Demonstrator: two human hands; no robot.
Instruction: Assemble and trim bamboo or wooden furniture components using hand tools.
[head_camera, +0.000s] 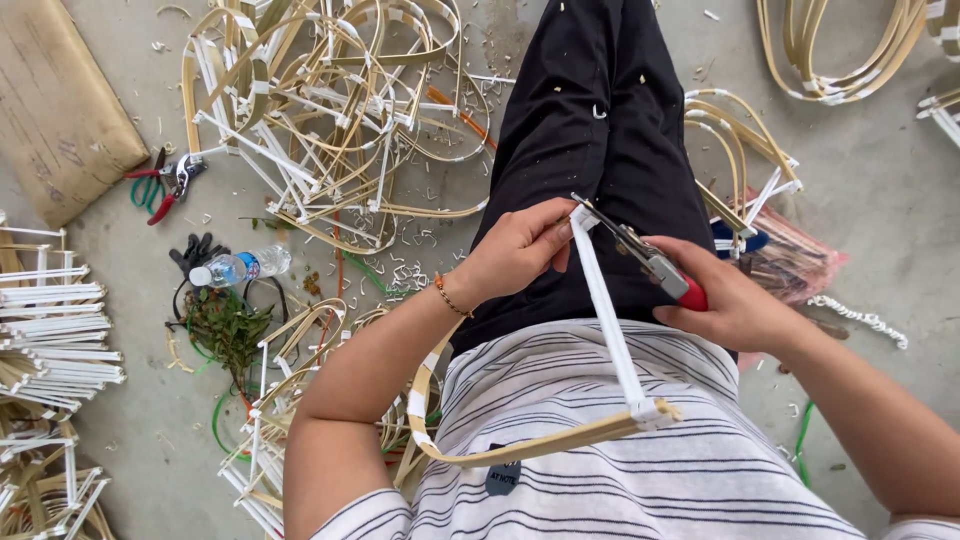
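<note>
Bamboo frame (600, 300) gripped by left hand (515, 250); right hand (735, 305) clasps red-handled cutters (650, 262).

left arm: bent, forearm reaching inward over the lap
left hand (515, 250): fingers curled in a pinch
right hand (735, 300): fist closed, thumb on top

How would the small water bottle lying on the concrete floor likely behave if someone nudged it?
The water bottle lies on its side, so it would probably roll. It looks like thin clear plastic, so likely light and slightly squashy. Nearby scraps might stop it quickly.
</note>
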